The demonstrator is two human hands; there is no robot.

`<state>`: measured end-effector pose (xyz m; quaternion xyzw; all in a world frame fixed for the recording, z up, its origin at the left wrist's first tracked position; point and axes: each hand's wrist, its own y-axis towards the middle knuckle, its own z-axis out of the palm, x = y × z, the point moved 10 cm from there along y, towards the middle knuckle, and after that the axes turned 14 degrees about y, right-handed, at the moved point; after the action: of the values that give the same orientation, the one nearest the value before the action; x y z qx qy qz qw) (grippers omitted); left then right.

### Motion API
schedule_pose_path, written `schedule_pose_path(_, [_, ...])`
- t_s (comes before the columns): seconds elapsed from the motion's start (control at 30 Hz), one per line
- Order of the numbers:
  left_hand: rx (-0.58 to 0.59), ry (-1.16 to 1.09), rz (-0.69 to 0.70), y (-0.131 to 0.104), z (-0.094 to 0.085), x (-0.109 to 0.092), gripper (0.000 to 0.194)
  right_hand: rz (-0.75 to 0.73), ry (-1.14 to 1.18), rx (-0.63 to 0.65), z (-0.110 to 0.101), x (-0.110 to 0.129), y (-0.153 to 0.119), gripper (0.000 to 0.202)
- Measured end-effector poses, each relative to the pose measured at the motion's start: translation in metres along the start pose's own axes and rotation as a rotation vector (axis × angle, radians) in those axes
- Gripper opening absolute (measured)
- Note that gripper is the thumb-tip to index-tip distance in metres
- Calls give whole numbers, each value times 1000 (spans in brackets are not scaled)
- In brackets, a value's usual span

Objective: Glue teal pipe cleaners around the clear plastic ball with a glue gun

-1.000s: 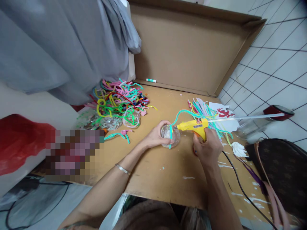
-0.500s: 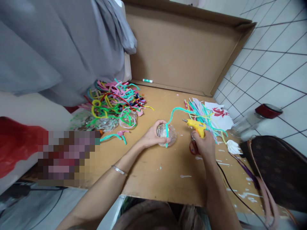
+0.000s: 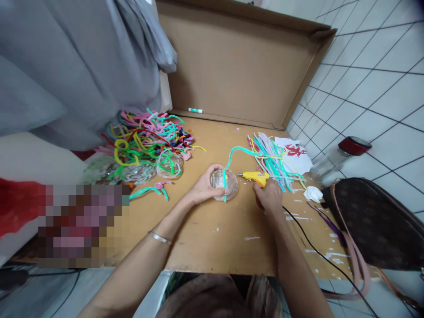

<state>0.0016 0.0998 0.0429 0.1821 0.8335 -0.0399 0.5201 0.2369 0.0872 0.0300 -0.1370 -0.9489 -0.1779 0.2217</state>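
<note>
Near the middle of the table, my left hand (image 3: 209,184) is closed round the left side of a clear round container (image 3: 232,184). Its thumb presses a turquoise pipe cleaner (image 3: 225,179) that crosses the container and curves up and right towards a pile of pastel pipe cleaners (image 3: 274,161). My right hand (image 3: 270,194) grips a yellow glue gun (image 3: 255,176), whose nozzle points left, close to the container's right side but apart from it. Part of something red shows beneath my right hand, mostly hidden.
A heap of colourful pipe cleaners (image 3: 149,137) and clear round containers lie at the left. Behind stands a cardboard wall (image 3: 228,66) with a marker (image 3: 195,110) before it. Right are a bottle (image 3: 326,163), crumpled tissue (image 3: 313,194), dark bag (image 3: 374,221) and black cord (image 3: 308,238).
My right hand has brought the glue gun left and lower, its nozzle now nearer the container. My left hand still holds the container and pipe cleaner. The whole view has shifted slightly.
</note>
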Motion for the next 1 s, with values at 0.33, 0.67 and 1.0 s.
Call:
schedule_pose_path(0.33, [14,6,2,-1,2,-3,71,-60,-3,-33,2,4,-2,39])
schedule_pose_path(0.67, [11,-21,76,1,3,-1,71,146,314,-171,-37,-1,-2,42])
schedule_pose_path(1.0, [10,15,67,2,3,1,72,-84,395,-199,-52,33,-12,38])
